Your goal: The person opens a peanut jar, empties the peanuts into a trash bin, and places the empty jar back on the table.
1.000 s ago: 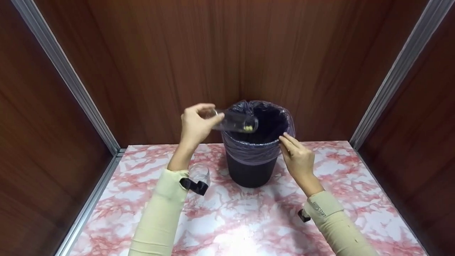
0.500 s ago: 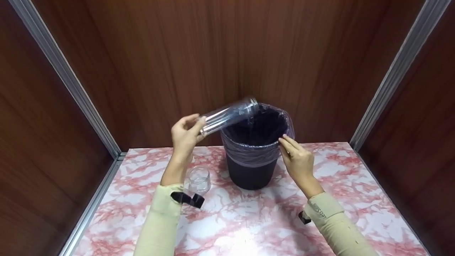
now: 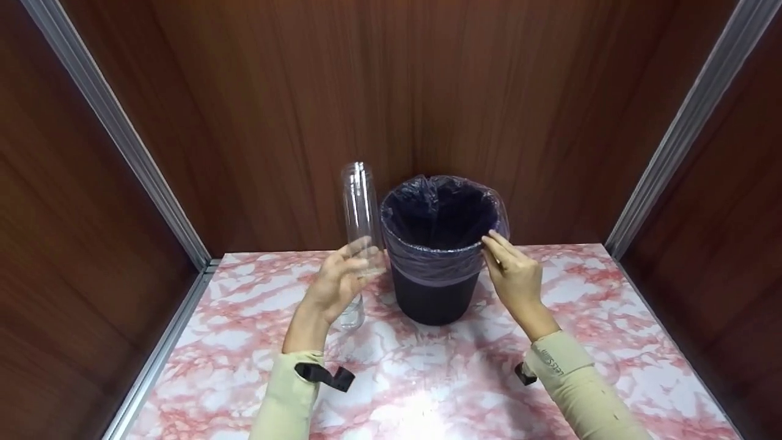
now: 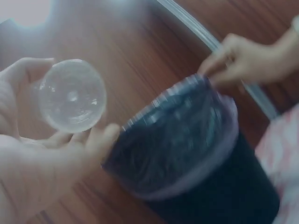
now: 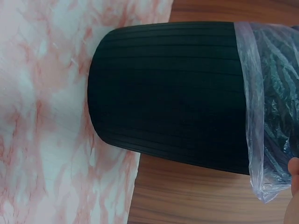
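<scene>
A tall clear bottle [image 3: 359, 201] stands upright in the air, gripped near its base by my left hand [image 3: 333, 284]. The round bottom of this bottle [image 4: 72, 95] faces the left wrist camera; I see nothing inside it. To its right is a black trash bin [image 3: 435, 299] lined with a thin purple bag [image 3: 431, 263] folded over the rim. My right hand [image 3: 513, 275] pinches the rim and liner at the bin's front right. In the right wrist view, only a fingertip [image 5: 293, 168] shows beside the liner.
Partly behind my left hand, a small clear glass [image 3: 351, 315] sits on the red-and-white marbled table [image 3: 391, 379]. Brown wood-look panels [image 3: 275, 110] enclose the back and sides, with metal posts [image 3: 116, 134] at the corners.
The bottle was tipped over the bin's mouth with small yellow bits inside. My left hand has drawn it left, away from the bin, and turned it upright. The right hand stays put.
</scene>
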The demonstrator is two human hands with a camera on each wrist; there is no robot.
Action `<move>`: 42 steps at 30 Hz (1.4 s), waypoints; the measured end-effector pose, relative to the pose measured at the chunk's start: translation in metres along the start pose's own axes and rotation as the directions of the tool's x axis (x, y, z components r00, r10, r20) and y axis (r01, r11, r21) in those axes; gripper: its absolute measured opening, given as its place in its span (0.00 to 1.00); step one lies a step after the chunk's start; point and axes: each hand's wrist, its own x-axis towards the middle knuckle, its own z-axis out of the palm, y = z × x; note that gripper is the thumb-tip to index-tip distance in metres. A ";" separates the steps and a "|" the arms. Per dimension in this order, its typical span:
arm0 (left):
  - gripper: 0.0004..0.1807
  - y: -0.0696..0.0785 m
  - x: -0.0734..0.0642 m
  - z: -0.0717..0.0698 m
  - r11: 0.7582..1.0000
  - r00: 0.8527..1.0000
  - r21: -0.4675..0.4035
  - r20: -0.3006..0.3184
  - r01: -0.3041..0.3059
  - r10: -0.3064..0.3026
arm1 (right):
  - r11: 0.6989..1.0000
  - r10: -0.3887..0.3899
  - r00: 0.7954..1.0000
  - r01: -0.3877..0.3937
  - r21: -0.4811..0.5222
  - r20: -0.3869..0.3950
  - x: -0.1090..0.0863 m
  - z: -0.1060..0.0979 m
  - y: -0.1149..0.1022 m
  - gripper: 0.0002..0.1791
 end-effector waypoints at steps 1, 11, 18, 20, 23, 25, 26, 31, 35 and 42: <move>0.31 -0.004 0.000 -0.001 0.995 0.999 0.098 -0.023 -0.030 0.033 | 1.000 0.001 1.000 -0.001 0.000 -0.001 0.000 0.000 0.000 0.14; 0.38 -0.046 0.001 -0.017 0.718 0.965 0.692 -0.131 -0.073 0.225 | 1.000 0.015 1.000 -0.015 0.012 -0.004 -0.002 0.001 0.001 0.15; 0.40 -0.084 0.004 -0.039 0.472 0.931 0.881 -0.162 -0.012 0.326 | 1.000 0.005 1.000 -0.005 -0.011 -0.012 -0.003 0.000 0.003 0.14; 0.41 -0.095 0.004 -0.045 0.453 0.930 0.891 -0.156 -0.013 0.332 | 1.000 -0.009 1.000 0.009 -0.021 -0.012 -0.003 0.000 0.004 0.14; 0.39 -0.109 0.003 -0.054 0.424 0.936 0.906 -0.147 -0.002 0.319 | 1.000 -0.018 1.000 0.018 -0.024 -0.013 -0.003 0.001 0.005 0.14; 0.37 -0.119 0.002 -0.059 0.409 0.940 0.913 -0.140 0.000 0.312 | 1.000 -0.018 1.000 0.018 -0.023 -0.014 -0.003 0.002 0.004 0.14; 0.35 -0.124 0.002 -0.061 0.400 0.942 0.916 -0.139 0.005 0.305 | 1.000 -0.017 1.000 0.016 -0.020 -0.014 -0.003 0.002 0.004 0.14; 0.34 -0.152 -0.002 -0.077 0.341 0.947 0.940 -0.110 0.000 0.303 | 1.000 0.005 1.000 -0.005 -0.005 -0.016 -0.004 0.003 0.002 0.15; 0.38 -0.174 -0.005 -0.088 0.299 0.946 0.954 -0.098 0.002 0.308 | 1.000 0.021 1.000 -0.020 0.012 -0.019 -0.005 0.003 0.001 0.16; 0.37 -0.194 -0.004 -0.102 0.295 0.931 0.955 -0.067 -0.045 0.360 | 1.000 0.018 0.999 -0.018 0.007 -0.029 -0.005 0.003 0.004 0.16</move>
